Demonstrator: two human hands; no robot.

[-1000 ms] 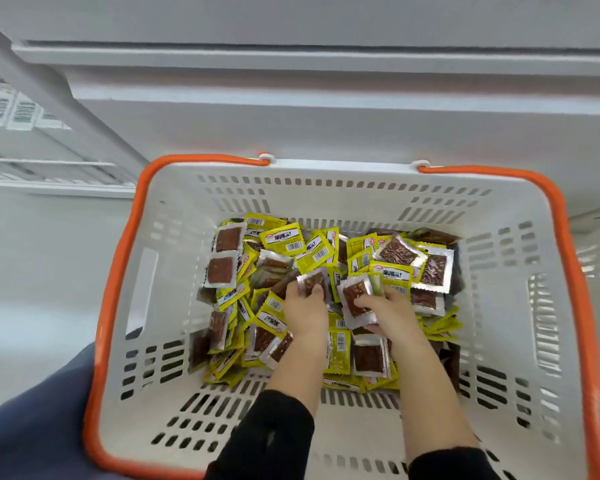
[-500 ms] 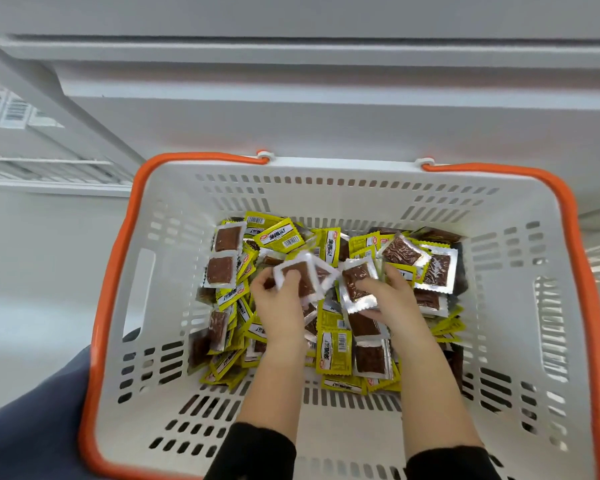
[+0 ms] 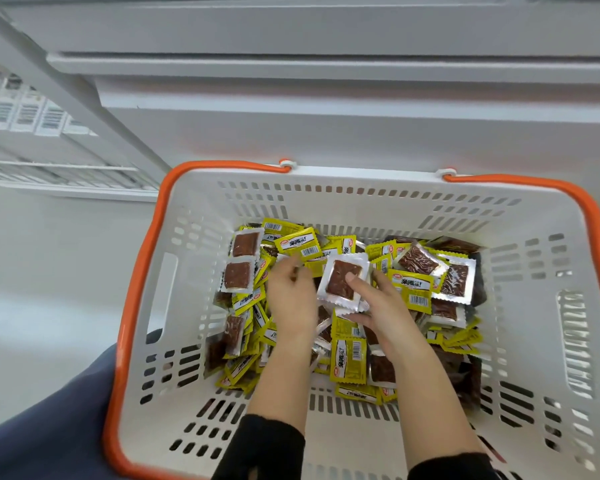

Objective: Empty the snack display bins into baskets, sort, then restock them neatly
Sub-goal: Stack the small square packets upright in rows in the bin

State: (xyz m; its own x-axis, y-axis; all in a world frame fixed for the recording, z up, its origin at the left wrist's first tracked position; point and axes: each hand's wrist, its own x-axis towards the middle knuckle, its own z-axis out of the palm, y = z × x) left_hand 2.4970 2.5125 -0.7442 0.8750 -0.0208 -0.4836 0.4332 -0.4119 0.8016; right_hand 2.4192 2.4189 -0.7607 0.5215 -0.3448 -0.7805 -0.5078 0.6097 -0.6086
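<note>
Inside the white orange-rimmed basket, a clear-fronted brown snack packet is pinched by the right hand while another is seemingly pinched by the left hand, such light, slippery foil being judged best gripped at its crimped edges.

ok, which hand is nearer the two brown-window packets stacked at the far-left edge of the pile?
Left. The left hand lies just right of the two brown-window packets, fingers curled among the pile. The right hand is farther right, holding a clear-window packet.
</note>
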